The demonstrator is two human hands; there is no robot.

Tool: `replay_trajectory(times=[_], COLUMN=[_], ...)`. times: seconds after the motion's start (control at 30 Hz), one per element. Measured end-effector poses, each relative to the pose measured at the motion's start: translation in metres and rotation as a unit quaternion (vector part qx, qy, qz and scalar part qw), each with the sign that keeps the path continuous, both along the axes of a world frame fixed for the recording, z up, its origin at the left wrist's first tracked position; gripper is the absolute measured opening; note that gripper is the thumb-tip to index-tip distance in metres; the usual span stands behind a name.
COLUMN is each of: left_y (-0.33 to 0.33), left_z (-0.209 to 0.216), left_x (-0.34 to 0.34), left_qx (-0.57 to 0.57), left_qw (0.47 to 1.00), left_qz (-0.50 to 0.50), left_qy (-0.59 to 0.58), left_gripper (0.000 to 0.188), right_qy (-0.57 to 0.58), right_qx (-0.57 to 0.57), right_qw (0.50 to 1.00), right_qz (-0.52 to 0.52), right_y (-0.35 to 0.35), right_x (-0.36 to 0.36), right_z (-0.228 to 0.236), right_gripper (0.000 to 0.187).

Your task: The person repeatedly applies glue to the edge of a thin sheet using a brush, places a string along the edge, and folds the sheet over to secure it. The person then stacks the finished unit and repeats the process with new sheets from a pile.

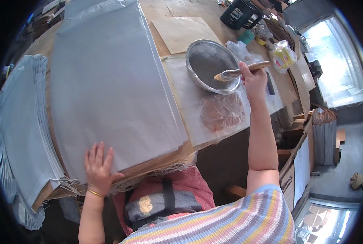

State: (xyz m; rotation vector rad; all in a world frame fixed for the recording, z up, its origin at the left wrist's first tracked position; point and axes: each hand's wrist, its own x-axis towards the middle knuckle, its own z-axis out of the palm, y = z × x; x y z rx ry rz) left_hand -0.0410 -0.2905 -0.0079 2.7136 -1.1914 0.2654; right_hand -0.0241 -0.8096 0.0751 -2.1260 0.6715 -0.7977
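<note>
My left hand (97,168) lies flat, fingers spread, on the near edge of a large stack of pale grey sheets (112,85). A gold-coloured bangle circles that wrist. My right hand (253,81) is closed round the wooden handle of a brush (233,74). The yellowish bristle tip hangs over the right side of a round bowl (188,67), whose rim is crusted with pale residue. What the bowl holds looks dull grey, and I cannot tell what it is. Near the bowl lies a brownish, flat thing in clear plastic (223,111).
Another stack of grey sheets (23,105), with white strings (69,185) at its near corner, stands on the left. Behind the bowl are a brown board (183,32), a dark mug (239,15) and a yellow package (284,56). Part of another person (267,5) shows at the far right.
</note>
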Motion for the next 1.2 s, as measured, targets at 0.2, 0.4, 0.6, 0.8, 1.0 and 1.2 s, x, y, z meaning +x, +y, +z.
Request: replay_trajectory(times=[0.2, 0.4, 0.6, 0.8, 1.0, 1.2], left_y=[-0.011, 0.025, 0.039, 0.047, 0.048, 0.047], left_z=[0.001, -0.078, -0.081, 0.003, 0.02, 0.011], left_x=[-0.016, -0.103, -0.095, -0.102, -0.064, -0.059], left_qx=[-0.082, 0.087, -0.121, -0.058, -0.051, -0.036], left_qw=[0.995, 0.977, 0.977, 0.987, 0.982, 0.98], left_qz=[-0.043, 0.033, 0.053, 0.129, 0.176, 0.18], left_qy=[-0.035, 0.19, 0.166, 0.073, 0.052, 0.072], left_gripper=[0.059, 0.042, 0.018, 0.016, 0.009, 0.007], right_qy=[0.101, -0.059, -0.113, -0.067, -0.017, 0.008], right_qx=[-0.04, 0.054, 0.066, -0.129, -0.093, -0.111], right_qw=[0.994, 0.991, 0.91, 0.806, 0.796, 0.816], right_qz=[0.025, 0.103, 0.393, 0.574, 0.598, 0.567], right_y=[-0.008, 0.066, 0.231, 0.32, 0.355, 0.362], right_x=[-0.001, -0.016, -0.074, -0.035, -0.013, -0.019], right_z=[-0.015, 0.038, 0.019, -0.004, -0.015, 0.001], right_gripper=[0.035, 0.018, 0.021, 0.024, 0.022, 0.012])
